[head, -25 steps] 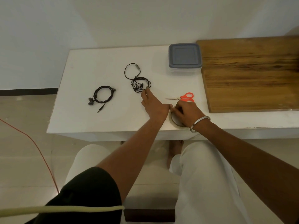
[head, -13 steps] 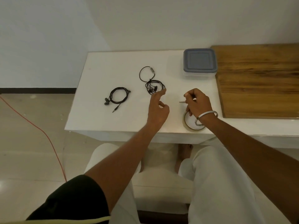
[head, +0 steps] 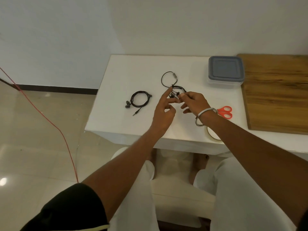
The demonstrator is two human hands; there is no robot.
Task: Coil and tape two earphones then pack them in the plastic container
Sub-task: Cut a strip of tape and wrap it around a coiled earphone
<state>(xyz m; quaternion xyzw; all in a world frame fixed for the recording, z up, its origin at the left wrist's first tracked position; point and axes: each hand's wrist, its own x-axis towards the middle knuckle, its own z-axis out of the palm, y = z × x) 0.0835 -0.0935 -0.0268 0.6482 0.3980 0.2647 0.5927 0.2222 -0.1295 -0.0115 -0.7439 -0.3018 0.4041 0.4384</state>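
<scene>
I see my right hand (head: 194, 102) pinching what looks like a small tape piece over the loose earphone (head: 173, 87) left of the container (head: 225, 71), left hand (head: 164, 110) pointing there, so the tape may stick to itself.

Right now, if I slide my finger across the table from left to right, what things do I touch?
coiled earphone → loose earphone → plastic container → wooden board
</scene>
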